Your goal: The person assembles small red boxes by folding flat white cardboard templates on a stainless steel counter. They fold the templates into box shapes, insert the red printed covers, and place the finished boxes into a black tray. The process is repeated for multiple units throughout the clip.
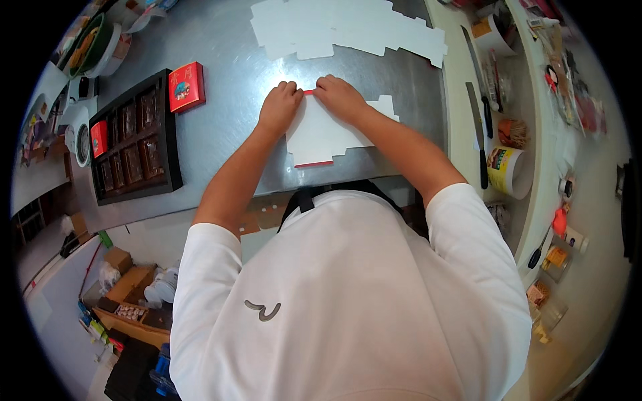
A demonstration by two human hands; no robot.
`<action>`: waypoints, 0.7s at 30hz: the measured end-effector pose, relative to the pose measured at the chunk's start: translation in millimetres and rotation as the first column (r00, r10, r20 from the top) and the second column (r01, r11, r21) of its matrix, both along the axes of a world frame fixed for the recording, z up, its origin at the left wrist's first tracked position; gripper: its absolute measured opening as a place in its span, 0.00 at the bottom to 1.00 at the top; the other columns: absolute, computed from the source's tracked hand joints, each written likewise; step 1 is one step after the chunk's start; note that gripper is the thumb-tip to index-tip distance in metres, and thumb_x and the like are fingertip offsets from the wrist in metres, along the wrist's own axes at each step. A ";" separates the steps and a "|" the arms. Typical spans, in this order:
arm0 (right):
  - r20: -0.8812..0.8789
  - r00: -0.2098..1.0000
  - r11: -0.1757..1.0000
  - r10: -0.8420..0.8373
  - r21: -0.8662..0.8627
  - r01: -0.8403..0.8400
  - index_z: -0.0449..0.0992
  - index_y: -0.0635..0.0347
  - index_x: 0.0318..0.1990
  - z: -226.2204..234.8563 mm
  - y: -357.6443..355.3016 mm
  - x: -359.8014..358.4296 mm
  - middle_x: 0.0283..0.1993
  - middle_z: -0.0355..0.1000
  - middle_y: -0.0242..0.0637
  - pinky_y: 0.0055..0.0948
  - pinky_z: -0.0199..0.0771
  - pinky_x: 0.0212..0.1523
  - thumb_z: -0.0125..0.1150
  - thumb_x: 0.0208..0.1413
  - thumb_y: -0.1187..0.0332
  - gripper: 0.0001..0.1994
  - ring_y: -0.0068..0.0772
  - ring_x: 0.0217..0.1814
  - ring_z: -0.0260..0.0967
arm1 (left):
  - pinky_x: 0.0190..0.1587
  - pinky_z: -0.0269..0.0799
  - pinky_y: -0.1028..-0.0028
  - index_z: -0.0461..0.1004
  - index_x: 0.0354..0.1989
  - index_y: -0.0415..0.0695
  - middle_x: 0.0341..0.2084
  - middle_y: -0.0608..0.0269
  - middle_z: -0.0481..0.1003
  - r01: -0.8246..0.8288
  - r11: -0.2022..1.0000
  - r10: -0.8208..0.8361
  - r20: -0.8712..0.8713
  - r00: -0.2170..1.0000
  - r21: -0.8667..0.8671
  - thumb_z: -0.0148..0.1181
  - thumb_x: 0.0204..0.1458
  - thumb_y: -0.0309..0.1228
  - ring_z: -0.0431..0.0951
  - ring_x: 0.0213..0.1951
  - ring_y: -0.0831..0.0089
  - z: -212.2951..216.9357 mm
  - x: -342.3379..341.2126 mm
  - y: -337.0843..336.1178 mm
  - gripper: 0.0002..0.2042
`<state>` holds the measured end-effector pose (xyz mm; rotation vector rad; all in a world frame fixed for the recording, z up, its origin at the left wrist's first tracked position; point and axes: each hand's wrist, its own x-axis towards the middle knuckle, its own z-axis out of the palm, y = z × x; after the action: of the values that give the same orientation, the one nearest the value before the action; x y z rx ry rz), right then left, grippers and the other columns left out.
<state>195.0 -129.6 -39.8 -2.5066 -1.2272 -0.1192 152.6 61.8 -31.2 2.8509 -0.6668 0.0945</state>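
Note:
A flat cardboard box blank [317, 140], white side up, lies on the metal table in front of me. Red shows along its near edge and in a folded strip at its far edge. My left hand [281, 105] has its fingers curled over the left end of that far edge. On the right part of the same edge, my right hand [340, 99] grips the card with bent fingers. Both hands hide parts of the fold between them. Beyond them, more white box blanks [334, 27] lie flat, overlapping.
To the left stands a dark compartment tray [172, 150] holding wrapped dark pieces and a small red box [99, 138]. A larger red box [186, 87] sits beside it. Long knives [477, 127] and a tipped white tub [506, 171] lie along the right-hand shelf.

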 end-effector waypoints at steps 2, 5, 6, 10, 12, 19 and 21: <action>0.076 0.997 1.000 0.006 0.012 -0.007 0.72 0.61 0.32 -0.1 -5.9 -12.5 0.38 0.67 0.36 0.35 0.68 0.43 0.52 0.46 0.71 0.06 0.36 0.44 0.65 | 0.43 0.69 0.68 0.74 0.43 0.42 0.33 0.60 0.69 0.025 1.000 -0.025 0.044 0.999 0.014 0.53 0.45 0.26 0.70 0.40 0.64 -4.8 -11.4 -0.2 0.15; 0.161 0.986 0.999 -0.047 0.019 0.044 0.72 0.61 0.34 3.5 -8.3 -30.6 0.40 0.67 0.36 0.36 0.67 0.44 0.53 0.46 0.70 0.08 0.36 0.44 0.64 | 0.46 0.68 0.65 0.71 0.46 0.39 0.36 0.57 0.69 0.022 1.000 -0.021 0.113 0.993 -0.009 0.54 0.45 0.28 0.69 0.40 0.63 -4.6 -28.0 -4.1 0.17; 0.161 0.985 0.998 -0.059 0.012 0.058 0.72 0.62 0.35 2.0 -5.8 -33.0 0.40 0.67 0.36 0.36 0.66 0.44 0.54 0.46 0.69 0.09 0.37 0.44 0.64 | 0.47 0.67 0.64 0.71 0.45 0.38 0.37 0.56 0.69 0.001 1.000 -0.001 0.066 0.998 0.004 0.55 0.45 0.29 0.69 0.41 0.62 3.0 -28.5 -9.0 0.17; -0.099 0.968 0.972 -0.230 -0.069 0.224 0.73 0.61 0.37 8.2 4.5 -18.4 0.41 0.67 0.38 0.36 0.66 0.45 0.56 0.49 0.68 0.09 0.38 0.46 0.64 | 0.48 0.66 0.63 0.70 0.45 0.36 0.42 0.53 0.69 -0.241 0.937 0.247 -0.010 0.969 -0.253 0.56 0.46 0.31 0.70 0.44 0.58 11.5 -25.3 -3.4 0.18; -0.249 0.895 0.918 -0.371 0.048 0.394 0.74 0.60 0.35 4.9 2.0 -9.8 0.39 0.70 0.39 0.36 0.68 0.43 0.57 0.49 0.68 0.07 0.39 0.43 0.67 | 0.47 0.66 0.62 0.71 0.44 0.37 0.41 0.52 0.70 -0.439 0.858 0.453 -0.009 0.891 -0.266 0.57 0.47 0.33 0.70 0.44 0.57 9.5 -39.8 1.6 0.17; -0.749 0.500 0.741 -0.435 0.017 0.671 0.76 0.60 0.32 4.5 -14.4 -5.3 0.33 0.75 0.39 0.36 0.71 0.40 0.58 0.48 0.67 0.07 0.40 0.36 0.72 | 0.39 0.70 0.66 0.76 0.38 0.39 0.30 0.55 0.74 -0.752 0.589 0.573 -0.505 0.646 -0.296 0.60 0.48 0.36 0.75 0.33 0.61 4.6 -84.2 14.0 0.13; -0.633 0.608 0.770 -0.479 0.031 0.638 0.76 0.58 0.37 11.3 -11.9 -6.5 0.40 0.74 0.39 0.35 0.68 0.46 0.59 0.47 0.68 0.10 0.38 0.44 0.70 | 0.37 0.70 0.66 0.76 0.37 0.40 0.28 0.55 0.75 -0.769 0.552 0.571 -0.525 0.631 -0.323 0.60 0.48 0.35 0.76 0.31 0.61 6.0 -86.7 11.8 0.12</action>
<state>188.5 -141.5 -28.5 -2.3186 -0.1194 0.3266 66.0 73.6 -25.2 2.2945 0.5339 -0.1198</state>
